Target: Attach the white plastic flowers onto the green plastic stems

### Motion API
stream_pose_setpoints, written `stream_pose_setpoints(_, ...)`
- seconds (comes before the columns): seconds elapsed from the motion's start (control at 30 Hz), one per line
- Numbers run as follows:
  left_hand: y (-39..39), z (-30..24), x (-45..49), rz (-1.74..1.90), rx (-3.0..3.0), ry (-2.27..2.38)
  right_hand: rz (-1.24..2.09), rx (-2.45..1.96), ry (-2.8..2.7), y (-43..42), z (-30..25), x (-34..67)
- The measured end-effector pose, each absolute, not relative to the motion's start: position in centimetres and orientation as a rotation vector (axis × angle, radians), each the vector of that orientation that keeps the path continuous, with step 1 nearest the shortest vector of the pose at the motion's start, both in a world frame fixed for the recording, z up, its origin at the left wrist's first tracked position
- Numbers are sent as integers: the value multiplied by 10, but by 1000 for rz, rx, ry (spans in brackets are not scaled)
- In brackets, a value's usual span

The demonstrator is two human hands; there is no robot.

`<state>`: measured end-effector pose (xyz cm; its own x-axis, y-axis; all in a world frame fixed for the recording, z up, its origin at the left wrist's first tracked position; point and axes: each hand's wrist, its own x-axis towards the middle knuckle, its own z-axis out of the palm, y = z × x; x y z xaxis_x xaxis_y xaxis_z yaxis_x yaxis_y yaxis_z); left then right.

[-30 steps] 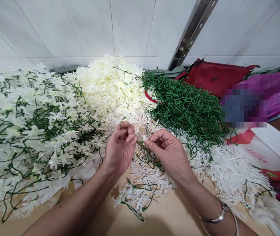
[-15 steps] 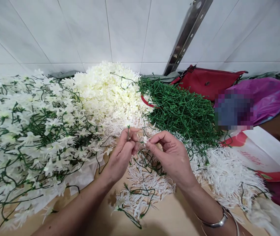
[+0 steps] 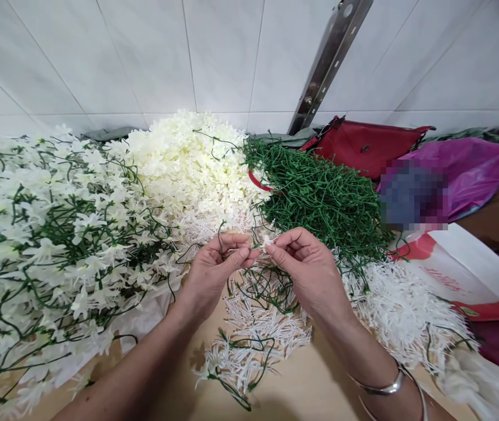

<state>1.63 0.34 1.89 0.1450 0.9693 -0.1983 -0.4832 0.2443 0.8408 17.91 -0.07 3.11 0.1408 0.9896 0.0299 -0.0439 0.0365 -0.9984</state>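
Note:
Between my hands is a small white artificial flower (image 3: 267, 241) on a green plastic stem (image 3: 221, 233). My left hand (image 3: 221, 266) is closed in a pinch on the stem, whose end rises above the fingers. Thumb and forefinger of my right hand (image 3: 306, 263) pinch the white flower part at the stem's tip. Below the hands lie white thread-like stamens (image 3: 262, 321) and loose green stems (image 3: 252, 342) on the table. Fingertips partly hide where flower and stem meet.
Finished-looking white flowers with stems (image 3: 65, 245) heap at left. Loose cream petals (image 3: 188, 158) pile behind, and green stems (image 3: 323, 193) beyond my right hand. More white stamens (image 3: 411, 310) lie at right, near a red bag (image 3: 363, 146), a purple bag (image 3: 481, 169) and a white-red bag (image 3: 446, 275).
My left hand has turned slightly, its thumb now stretched along the stem toward the flower. The white flower part sits a little higher and farther right, still pinched by my right hand.

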Motion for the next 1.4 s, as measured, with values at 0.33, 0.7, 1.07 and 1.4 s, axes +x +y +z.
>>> stream_pose_setpoints(0.33, 3, 14, 13, 1090, 1031, 1129, 1090, -1214, -1156, -8, 32, 172)
stream_pose_setpoints(0.7, 7, 19, 7, 1085, 1183, 1133, 953, -1213, -1176, -5, 32, 179)
stream_pose_setpoints(1.07, 6, 18, 7, 1038, 1211, 1165, 933, -1260, -1282, -7, 28, 179)
stream_pose_setpoints(1.4, 5, 16, 5, 1016, 1216, 1129, 924, -1280, -1311, -8, 31, 179)
